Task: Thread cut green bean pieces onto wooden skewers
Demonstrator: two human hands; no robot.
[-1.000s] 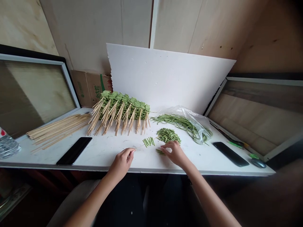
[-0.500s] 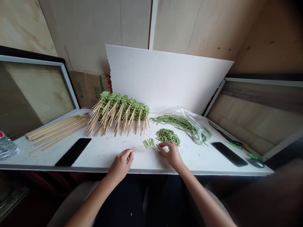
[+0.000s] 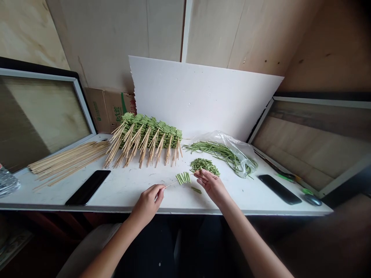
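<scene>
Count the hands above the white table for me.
2: the left hand pinches one end of a skewer; the right hand is at the other end, in front of the pile of cut green pieces. No others show.

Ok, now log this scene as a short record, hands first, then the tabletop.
Left hand: fingers pinching one end of a wooden skewer
Right hand: fingers pinching a green stalk piece near the skewer's other end
On skewer: row of cut pieces, side by side
Just behind right hand: cut pile
Back right: long uncut stalks, partly in or under a clear plastic bag
Back left: stacked loaded skewers; bare skewers beside them
Front left: smartphone
</scene>
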